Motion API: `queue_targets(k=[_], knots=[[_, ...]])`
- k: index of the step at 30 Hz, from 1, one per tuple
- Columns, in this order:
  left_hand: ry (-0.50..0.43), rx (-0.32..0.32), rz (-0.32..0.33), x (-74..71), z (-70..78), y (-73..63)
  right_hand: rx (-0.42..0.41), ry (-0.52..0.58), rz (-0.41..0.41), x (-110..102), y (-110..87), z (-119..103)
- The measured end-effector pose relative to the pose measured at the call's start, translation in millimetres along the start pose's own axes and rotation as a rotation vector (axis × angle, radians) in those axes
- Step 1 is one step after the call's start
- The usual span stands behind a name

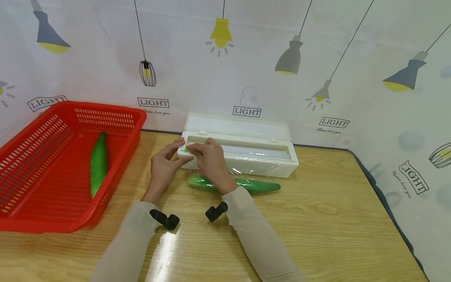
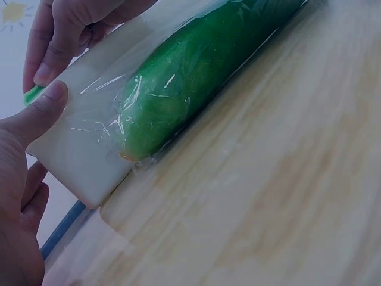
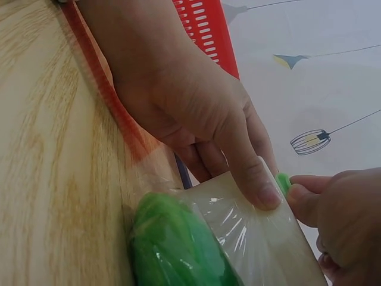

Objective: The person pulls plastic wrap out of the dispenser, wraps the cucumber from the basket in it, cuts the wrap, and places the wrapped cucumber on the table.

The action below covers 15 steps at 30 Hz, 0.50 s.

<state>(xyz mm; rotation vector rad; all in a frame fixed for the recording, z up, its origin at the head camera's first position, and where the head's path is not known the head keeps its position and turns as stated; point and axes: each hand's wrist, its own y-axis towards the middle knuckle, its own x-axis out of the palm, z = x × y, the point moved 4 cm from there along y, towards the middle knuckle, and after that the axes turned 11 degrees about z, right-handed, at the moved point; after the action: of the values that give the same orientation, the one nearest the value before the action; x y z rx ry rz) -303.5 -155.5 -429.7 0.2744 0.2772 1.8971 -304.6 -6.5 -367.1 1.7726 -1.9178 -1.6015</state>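
A white cling film box [image 1: 260, 166] stands at the back of the table, its lid [image 1: 237, 127] raised and a film roll [image 1: 257, 152] inside. My left hand [image 1: 163, 164] grips the box's left end, thumb on the front face and fingers round the side. With thumb and index finger, my right hand [image 1: 213, 162] pinches a small green slide cutter [image 3: 284, 183] on the top edge at that same end. Clear film runs down the box front onto a green cucumber [image 2: 172, 89], which lies on the table before the box, partly behind my right wrist in the head view.
To the left stands a red plastic basket [image 1: 60, 172] with slotted walls, holding another cucumber [image 1: 98, 164]. A cloth [image 1: 246, 78] printed with lamps hangs right behind the box. The wooden table [image 1: 338, 219] ends in a dark edge at the right.
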Motion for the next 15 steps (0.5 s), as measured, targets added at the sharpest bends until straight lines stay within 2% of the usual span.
queue_targets(k=[8, 15], knots=[[0.016, 0.009, -0.010, -0.9, -0.6, 0.0, 0.021, -0.012, -0.042, -3.7, 1.6, -2.2], [0.019, -0.008, -0.011, -0.6, 2.1, 1.2, 0.018, -0.046, -0.055, -4.3, 2.4, -0.9]])
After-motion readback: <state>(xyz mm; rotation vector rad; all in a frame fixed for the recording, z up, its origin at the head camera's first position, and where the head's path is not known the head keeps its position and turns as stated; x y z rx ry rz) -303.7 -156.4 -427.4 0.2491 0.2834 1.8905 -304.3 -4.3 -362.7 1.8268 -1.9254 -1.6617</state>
